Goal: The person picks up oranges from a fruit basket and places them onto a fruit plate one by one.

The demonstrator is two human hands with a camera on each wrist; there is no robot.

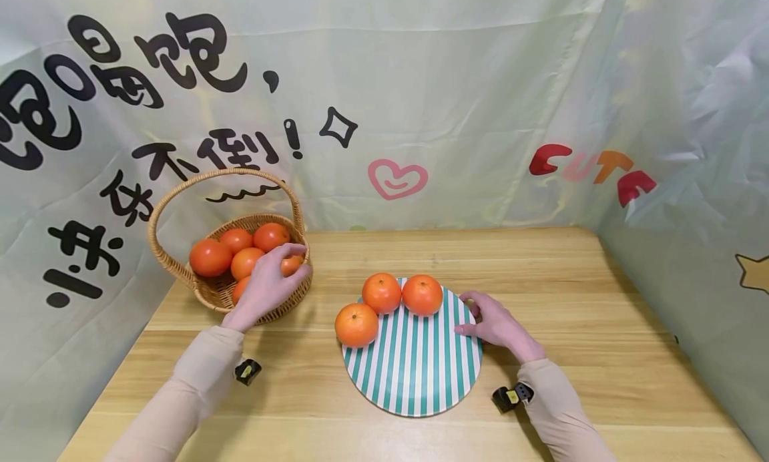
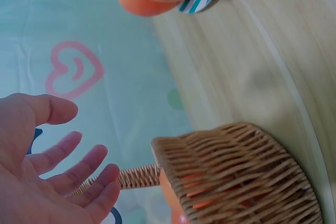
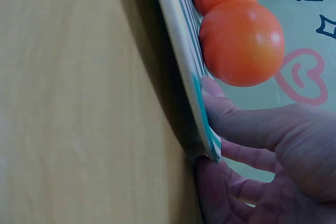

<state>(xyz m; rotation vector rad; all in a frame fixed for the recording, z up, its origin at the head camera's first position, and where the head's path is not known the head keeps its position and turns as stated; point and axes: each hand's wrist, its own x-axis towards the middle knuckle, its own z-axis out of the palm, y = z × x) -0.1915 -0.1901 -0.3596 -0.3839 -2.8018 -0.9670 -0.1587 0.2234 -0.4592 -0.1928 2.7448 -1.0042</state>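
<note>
Steadily brace the round teal-and-white striped plate by pinching its right rim in the right hand. With the left hand empty, fingers parted, cup one round orange fruit in the brown wicker basket near the far left corner of the wooden table.

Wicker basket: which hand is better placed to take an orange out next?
Probably the left hand: it is empty and over the wicker basket, while the right hand pinches the striped plate by its rim.
</note>
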